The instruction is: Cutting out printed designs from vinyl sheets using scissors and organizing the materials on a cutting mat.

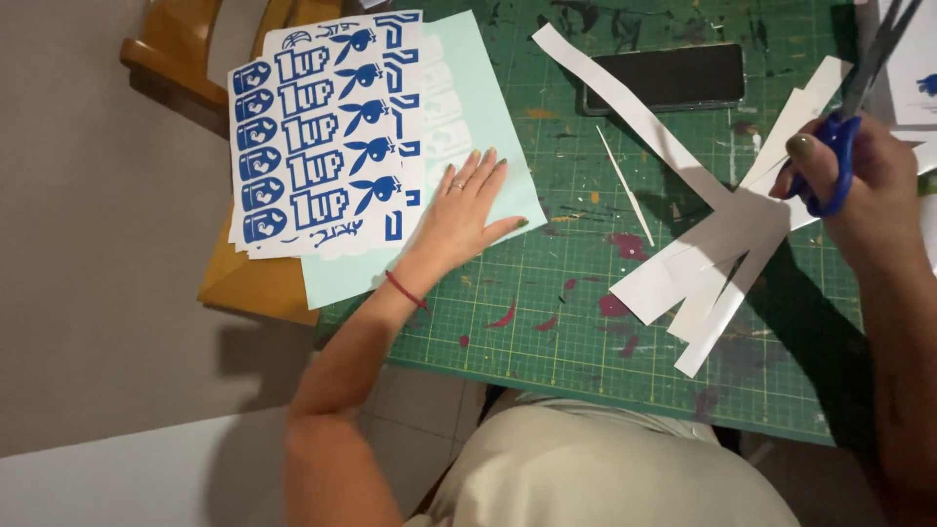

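My left hand lies flat, fingers spread, on a pale mint sheet at the left edge of the green cutting mat. Just left of the hand, a white sheet of blue cut-out stickers rests on top of that pale sheet. My right hand is raised at the right, thumb through the blue handle of a pair of scissors whose grey blades point up and away. Below the scissors, several white paper strips lie fanned on the mat.
A black phone lies face up at the mat's far side, with a long white strip crossing its corner. A thin white sliver lies mid-mat. A wooden chair stands at the far left. More sticker paper shows at the right edge.
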